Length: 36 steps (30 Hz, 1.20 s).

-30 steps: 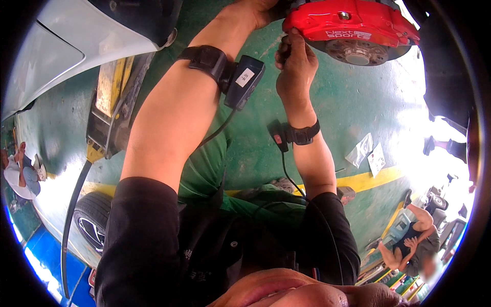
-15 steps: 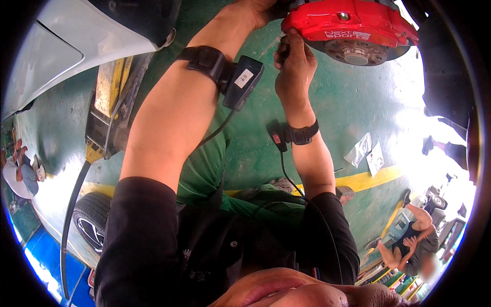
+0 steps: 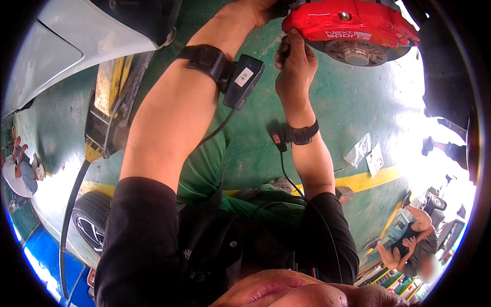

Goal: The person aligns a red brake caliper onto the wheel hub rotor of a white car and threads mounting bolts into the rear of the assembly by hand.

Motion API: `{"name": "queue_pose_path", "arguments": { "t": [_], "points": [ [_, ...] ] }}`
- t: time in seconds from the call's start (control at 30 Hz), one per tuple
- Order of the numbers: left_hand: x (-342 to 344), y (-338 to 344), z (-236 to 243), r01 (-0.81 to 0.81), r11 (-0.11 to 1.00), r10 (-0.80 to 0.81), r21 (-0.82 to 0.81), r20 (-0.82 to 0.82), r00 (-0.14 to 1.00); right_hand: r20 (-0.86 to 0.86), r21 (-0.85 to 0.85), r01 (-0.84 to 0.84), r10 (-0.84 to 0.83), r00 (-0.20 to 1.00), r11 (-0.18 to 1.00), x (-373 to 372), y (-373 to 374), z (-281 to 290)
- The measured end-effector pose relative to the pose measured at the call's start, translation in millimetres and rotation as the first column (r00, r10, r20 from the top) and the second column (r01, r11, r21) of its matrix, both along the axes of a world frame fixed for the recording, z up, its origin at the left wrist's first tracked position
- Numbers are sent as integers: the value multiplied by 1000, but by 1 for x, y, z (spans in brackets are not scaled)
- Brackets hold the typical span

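Observation:
A red brake caliper (image 3: 353, 23) sits over a brake disc with a rusty hub (image 3: 356, 55) at the top right. My right hand (image 3: 297, 64) is raised to the caliper's lower left end, its thumb against the edge and its fingers curled closed. Whatever lies within those fingers is hidden. Left of the caliper, at the upper rim of the picture, my left hand (image 3: 262, 11) reaches in behind it. Its fingers are lost in the dark there. Both forearms wear black straps with small cabled boxes, the left one (image 3: 240, 82) larger.
A yellow floor jack (image 3: 110, 102) stands left, beneath a light car body (image 3: 66, 46). A wheel (image 3: 92, 220) lies lower left. Plastic bags (image 3: 359, 150) and a paper (image 3: 375, 159) lie on the green floor. Seated people are at far left (image 3: 23, 169) and lower right (image 3: 409, 240).
Almost nothing differs. Both of my hands stay in place at the caliper, and the person at the far left has shifted slightly.

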<state>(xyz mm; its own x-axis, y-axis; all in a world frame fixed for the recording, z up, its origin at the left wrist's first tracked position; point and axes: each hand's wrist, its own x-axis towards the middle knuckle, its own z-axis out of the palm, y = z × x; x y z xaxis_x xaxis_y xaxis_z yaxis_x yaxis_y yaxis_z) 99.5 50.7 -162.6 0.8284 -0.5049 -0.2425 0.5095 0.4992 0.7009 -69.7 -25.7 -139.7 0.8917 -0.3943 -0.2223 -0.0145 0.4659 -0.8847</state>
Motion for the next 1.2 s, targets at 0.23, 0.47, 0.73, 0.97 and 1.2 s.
{"name": "queue_pose_path", "arguments": {
  "t": [0.23, 0.47, 0.73, 0.97, 1.2],
  "points": [
    [3, 0, -4, 6, 1000, -6, 27, 5, 1000, 13, 0, -9, 9, 1000, 1000, 1, 0, -1],
    [-7, 2, 12, 37, 999, -36, 28, -31, 999, 11, -2, -2, 2, 1000, 1000, 0, 0, 0],
    [-3, 5, 5, 63, 998, -63, -19, 1, 998, 19, 33, 17, -18, 1000, 999, 2, 1, -1],
    [-10, 1, 17, 24, 1000, -24, -17, 19, 1000, 26, 17, 23, -23, 999, 1000, 2, -3, -3],
    [-1, 3, 3, -1, 999, -1, -52, -44, 999, 26, 7, 21, -21, 999, 1000, 2, 1, -2]
  ]
}}
